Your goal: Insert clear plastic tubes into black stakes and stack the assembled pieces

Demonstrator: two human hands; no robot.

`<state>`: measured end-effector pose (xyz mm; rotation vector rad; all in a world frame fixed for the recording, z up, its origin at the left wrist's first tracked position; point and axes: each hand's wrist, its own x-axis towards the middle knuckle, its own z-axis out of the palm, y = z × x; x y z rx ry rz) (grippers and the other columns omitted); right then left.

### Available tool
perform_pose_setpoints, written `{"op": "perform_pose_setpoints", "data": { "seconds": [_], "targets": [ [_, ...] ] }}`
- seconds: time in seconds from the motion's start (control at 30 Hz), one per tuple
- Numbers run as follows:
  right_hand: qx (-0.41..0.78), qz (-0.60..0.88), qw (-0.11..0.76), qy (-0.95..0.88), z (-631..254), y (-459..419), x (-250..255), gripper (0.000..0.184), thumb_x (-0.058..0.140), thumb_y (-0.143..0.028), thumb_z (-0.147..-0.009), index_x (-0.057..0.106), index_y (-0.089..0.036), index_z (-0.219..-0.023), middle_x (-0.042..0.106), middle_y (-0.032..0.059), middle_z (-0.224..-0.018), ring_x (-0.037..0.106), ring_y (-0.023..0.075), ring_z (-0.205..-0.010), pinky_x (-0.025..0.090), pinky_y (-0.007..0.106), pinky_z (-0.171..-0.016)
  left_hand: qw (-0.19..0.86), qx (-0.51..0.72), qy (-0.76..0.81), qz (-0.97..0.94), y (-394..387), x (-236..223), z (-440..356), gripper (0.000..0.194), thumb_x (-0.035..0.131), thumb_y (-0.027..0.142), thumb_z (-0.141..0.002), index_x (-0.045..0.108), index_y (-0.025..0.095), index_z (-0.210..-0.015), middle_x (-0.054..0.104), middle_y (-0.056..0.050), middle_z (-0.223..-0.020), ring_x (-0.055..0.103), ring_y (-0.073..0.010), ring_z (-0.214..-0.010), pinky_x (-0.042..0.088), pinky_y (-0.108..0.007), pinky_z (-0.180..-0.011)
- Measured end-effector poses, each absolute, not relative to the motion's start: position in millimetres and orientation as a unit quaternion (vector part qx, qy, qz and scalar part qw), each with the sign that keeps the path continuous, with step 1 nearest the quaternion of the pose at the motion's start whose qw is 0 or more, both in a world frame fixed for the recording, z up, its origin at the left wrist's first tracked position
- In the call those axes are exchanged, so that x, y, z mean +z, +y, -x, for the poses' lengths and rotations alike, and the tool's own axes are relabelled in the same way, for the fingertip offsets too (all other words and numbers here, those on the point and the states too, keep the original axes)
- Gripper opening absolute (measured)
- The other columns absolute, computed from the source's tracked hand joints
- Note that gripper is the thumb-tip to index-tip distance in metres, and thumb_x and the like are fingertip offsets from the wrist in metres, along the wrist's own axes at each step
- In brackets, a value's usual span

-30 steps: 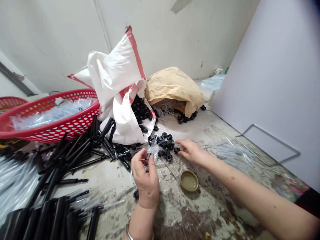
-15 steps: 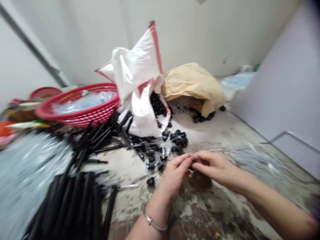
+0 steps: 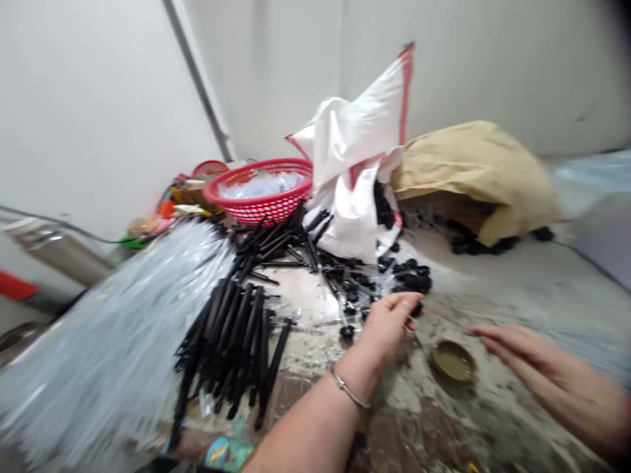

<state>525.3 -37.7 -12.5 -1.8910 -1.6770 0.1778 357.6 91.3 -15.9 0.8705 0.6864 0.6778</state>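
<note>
My left hand (image 3: 392, 322), wearing a silver bangle, is closed with its fingertips on a small black knob-like cap (image 3: 418, 309), partly hidden by the fingers. Just beyond it lies a loose pile of similar black caps (image 3: 411, 276) mixed with thin clear tubes. My right hand (image 3: 535, 361) is apart from the left, at the right, its fingers pressed together and smeared by motion; whatever they pinch cannot be made out. Between the hands, a small round dish (image 3: 453, 361) with olive-coloured contents stands on the stained worktop.
Black rods (image 3: 231, 335) lie bundled at the left, beside a heap of long clear tubes (image 3: 123, 341). A red basket (image 3: 266, 210) with clear plastic pieces stands behind. A white sack (image 3: 355, 151) spills black caps, and a brown paper bag (image 3: 478, 164) lies open at the right.
My hands, together over the dish before, are now apart, the right one drawn off to the right. The dish is uncovered. The view has swung left, so the scene shifts right.
</note>
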Motion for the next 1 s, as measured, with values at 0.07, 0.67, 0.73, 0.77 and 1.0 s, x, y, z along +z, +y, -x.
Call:
{"op": "perform_pose_setpoints", "data": {
  "seconds": [0.07,0.67,0.73,0.77,1.0],
  "targets": [
    [0.064,0.694,0.259,-0.668,-514,-45,1,0.026,0.040,-0.035,-0.089,0.065,-0.034,-0.099,0.067,0.0065,-0.090,0.063,0.0210,-0.076,0.043,0.035,-0.062,0.802,0.322,0.310,-0.395,96,-21,-359,0.034,0.067,0.040,-0.069,0.070,0.014,-0.091,0.067,-0.005,-0.073,0.046,-0.0048,-0.048,0.027,-0.016,-0.042],
    [-0.124,0.732,0.097,-0.663,-489,-37,14,0.019,0.055,-0.011,-0.082,0.062,-0.021,-0.068,0.062,-0.0001,-0.067,0.052,0.0157,-0.069,0.023,0.035,-0.076,0.884,0.262,0.217,-0.320,95,-8,-359,0.033,0.073,0.030,-0.068,0.066,0.013,-0.096,0.068,-0.008,-0.085,0.059,-0.0073,-0.060,0.044,-0.015,-0.053],
    [-0.109,0.744,0.161,-0.639,-492,-40,22,0.015,0.051,-0.017,-0.086,0.063,-0.022,-0.077,0.065,0.0006,-0.073,0.055,0.0163,-0.073,0.024,0.035,-0.076,0.886,0.257,0.219,-0.316,95,-6,-359,0.034,0.074,0.030,-0.067,0.067,0.012,-0.095,0.068,-0.009,-0.085,0.059,-0.0070,-0.059,0.044,-0.014,-0.051],
    [-0.092,0.748,0.201,-0.625,-493,-41,27,0.014,0.050,-0.020,-0.087,0.063,-0.023,-0.081,0.066,0.0007,-0.077,0.057,0.0164,-0.075,0.026,0.034,-0.075,0.888,0.253,0.218,-0.317,94,-6,-359,0.034,0.074,0.030,-0.067,0.067,0.012,-0.095,0.069,-0.010,-0.085,0.059,-0.0070,-0.059,0.044,-0.014,-0.051],
    [-0.030,0.732,0.304,-0.609,-483,-34,54,0.014,0.048,-0.025,-0.089,0.062,-0.024,-0.087,0.068,-0.0015,-0.081,0.060,0.0137,-0.073,0.029,0.031,-0.074,0.895,0.237,0.196,-0.323,90,-8,-361,0.033,0.075,0.028,-0.066,0.068,0.015,-0.096,0.068,-0.007,-0.087,0.057,-0.0063,-0.060,0.043,-0.014,-0.052]
  ]
}}
